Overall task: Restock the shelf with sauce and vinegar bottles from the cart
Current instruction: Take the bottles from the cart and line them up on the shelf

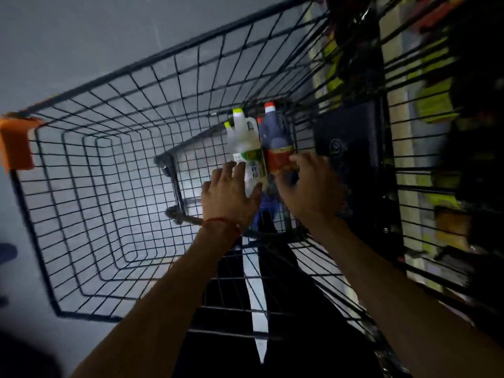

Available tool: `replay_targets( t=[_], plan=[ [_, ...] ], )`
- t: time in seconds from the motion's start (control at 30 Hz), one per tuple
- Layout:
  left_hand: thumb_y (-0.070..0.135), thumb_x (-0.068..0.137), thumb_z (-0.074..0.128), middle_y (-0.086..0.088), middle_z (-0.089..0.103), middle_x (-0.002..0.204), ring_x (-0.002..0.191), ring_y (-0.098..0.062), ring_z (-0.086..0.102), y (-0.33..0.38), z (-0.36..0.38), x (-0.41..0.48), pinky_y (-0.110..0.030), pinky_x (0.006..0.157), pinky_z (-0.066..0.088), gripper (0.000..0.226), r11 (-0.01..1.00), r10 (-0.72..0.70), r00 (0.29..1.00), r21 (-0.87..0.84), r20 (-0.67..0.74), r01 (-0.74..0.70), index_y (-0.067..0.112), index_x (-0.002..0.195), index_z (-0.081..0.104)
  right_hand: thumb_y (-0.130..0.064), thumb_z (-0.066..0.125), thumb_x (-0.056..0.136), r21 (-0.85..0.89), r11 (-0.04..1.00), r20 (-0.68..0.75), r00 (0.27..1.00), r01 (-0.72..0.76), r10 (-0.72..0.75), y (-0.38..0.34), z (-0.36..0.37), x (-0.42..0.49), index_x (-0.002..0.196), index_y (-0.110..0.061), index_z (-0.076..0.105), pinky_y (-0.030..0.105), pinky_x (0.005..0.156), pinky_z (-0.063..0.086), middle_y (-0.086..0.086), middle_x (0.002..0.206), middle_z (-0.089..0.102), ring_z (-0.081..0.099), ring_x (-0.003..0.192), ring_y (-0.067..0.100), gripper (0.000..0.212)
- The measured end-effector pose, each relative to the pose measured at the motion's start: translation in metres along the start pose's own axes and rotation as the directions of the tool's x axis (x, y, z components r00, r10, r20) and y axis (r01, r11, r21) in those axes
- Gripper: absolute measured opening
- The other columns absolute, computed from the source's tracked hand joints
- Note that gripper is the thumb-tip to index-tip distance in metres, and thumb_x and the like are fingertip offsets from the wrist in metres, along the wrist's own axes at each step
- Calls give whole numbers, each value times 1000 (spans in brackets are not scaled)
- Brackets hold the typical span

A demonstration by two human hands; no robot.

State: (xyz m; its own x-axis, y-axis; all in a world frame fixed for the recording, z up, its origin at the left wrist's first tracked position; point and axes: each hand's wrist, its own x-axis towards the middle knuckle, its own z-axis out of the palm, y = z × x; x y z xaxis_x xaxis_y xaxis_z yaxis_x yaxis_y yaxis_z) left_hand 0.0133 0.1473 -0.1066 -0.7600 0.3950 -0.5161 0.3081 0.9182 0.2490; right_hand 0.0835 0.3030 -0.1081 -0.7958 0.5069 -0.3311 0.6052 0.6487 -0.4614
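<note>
- Head view looks down into a black wire cart (109,148); its mesh walls fill most of the frame, over a grey floor.
- Just right of centre, at the cart's far end, a clear bottle (244,137) with a yellow-green cap stands touching a dark bottle (274,140) with a red cap.
- Behind each, a second cap of the same colour peeks out; those bottles are mostly hidden.
- The left hand (231,192) wraps the clear bottle's lower body, fingers on its left side and thumb on its right, covering part of the label.
- The right hand (311,186) has its fingers curled round the dark bottle's red label.
- A red thread bracelet (223,223) circles the left wrist.
- A black panel (349,137) stands just right of the bottles, behind the right hand.
- An orange corner guard (16,143) caps the cart's rim at the left edge.
- Through the mesh along the right edge, a shelf (433,102) shows blurred yellow-green and dark packs.
</note>
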Motion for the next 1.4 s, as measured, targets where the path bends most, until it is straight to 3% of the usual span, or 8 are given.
replay_targets(
  t=[0.13,0.2,0.4,0.5,0.7,0.97,1.23,1.4],
  plan=[
    [58,97,49,-7,35,158,144,-29,33,-10,40,27,-52,114,37,79,990,-73,996,-119,57,79,17,159,22,-42,56,87,71,997,-5,1000,18,-18,10,30,6,102,-12,68,36,76,43,8,100,64,54,99,28,35],
    [59,96,53,-9,28,162,148,-30,28,-11,54,42,-51,119,31,90,962,-135,989,-231,60,145,12,161,13,-41,55,86,87,996,-4,1000,4,-4,10,41,10,103,-11,68,40,77,48,10,100,64,56,99,32,37],
    [67,74,76,-17,37,150,136,-36,43,-5,91,99,-54,108,45,117,771,-316,943,-551,103,318,5,155,20,-30,69,90,43,999,-14,1000,5,-5,26,72,23,113,-13,67,36,81,46,8,113,64,55,108,30,29],
    [59,68,86,-15,43,145,130,-34,49,-2,98,114,-51,103,50,115,669,-391,910,-637,136,383,6,151,25,-29,71,91,30,999,-3,1000,-22,22,29,77,26,120,-13,64,37,81,47,8,123,61,53,115,29,34],
    [50,69,88,-8,53,126,101,-21,53,-15,93,116,-31,79,46,90,703,-408,903,-585,134,404,10,132,38,-27,69,93,65,986,74,986,-155,150,34,81,39,146,-17,45,47,91,55,5,148,45,51,129,26,59],
    [53,65,89,-8,57,124,106,-27,60,-66,66,101,-34,79,47,93,770,-462,883,-458,83,445,11,132,40,-15,88,75,144,947,97,956,-287,276,32,90,51,144,-8,46,43,100,51,14,142,43,48,128,30,81],
    [53,63,91,-9,55,130,112,-30,59,-91,63,100,-46,89,56,98,799,-445,893,-420,67,430,12,134,38,-40,94,70,69,944,106,943,-322,314,12,119,63,144,-2,42,47,99,47,20,139,47,43,129,36,97],
    [53,64,90,-9,57,130,113,-25,59,-100,72,97,-38,89,54,96,702,-486,867,-543,108,461,10,136,43,-33,99,62,162,880,110,894,-447,434,16,126,75,146,-4,38,37,99,47,15,143,49,49,131,33,107]
  ],
)
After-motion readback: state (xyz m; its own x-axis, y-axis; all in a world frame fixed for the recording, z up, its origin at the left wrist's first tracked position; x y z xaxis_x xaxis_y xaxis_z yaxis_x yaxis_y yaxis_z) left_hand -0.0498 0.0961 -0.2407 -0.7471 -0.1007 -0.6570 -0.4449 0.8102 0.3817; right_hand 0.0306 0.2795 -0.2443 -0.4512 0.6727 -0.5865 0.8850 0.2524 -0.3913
